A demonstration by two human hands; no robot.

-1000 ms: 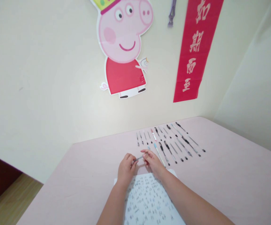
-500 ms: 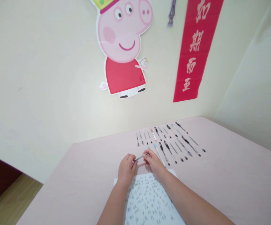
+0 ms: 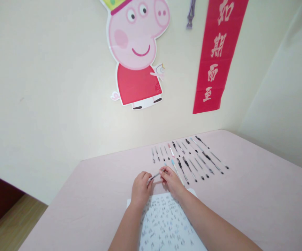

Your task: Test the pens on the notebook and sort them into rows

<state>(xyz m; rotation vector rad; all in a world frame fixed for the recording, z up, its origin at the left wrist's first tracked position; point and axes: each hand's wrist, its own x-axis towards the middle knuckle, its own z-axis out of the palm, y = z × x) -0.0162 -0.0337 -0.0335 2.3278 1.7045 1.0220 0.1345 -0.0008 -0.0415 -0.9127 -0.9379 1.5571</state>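
A slim pen [image 3: 155, 175] with a clear or grey barrel is stretched between my two hands, above the far edge of the paper. My left hand [image 3: 141, 187] is closed round one end of it. The fingers of my right hand [image 3: 170, 179] pinch the other end. Below them, between my forearms, lies a white sheet [image 3: 165, 223] covered in handwritten characters. Just beyond my right hand, a pen with a light blue end [image 3: 176, 169] rests on the table, partly hidden by the hand.
Two rows of pens line the table's far right part, among them a pink pen [image 3: 171, 150] and black-capped pens [image 3: 212, 162]. The pink-covered table [image 3: 96, 202] meets the wall at the back. A cartoon pig cutout [image 3: 140, 83] and a red banner [image 3: 216, 69] hang there.
The pen between my hands has tilted slightly, and its barrel shows a little differently. Both hands stay in almost the same place.
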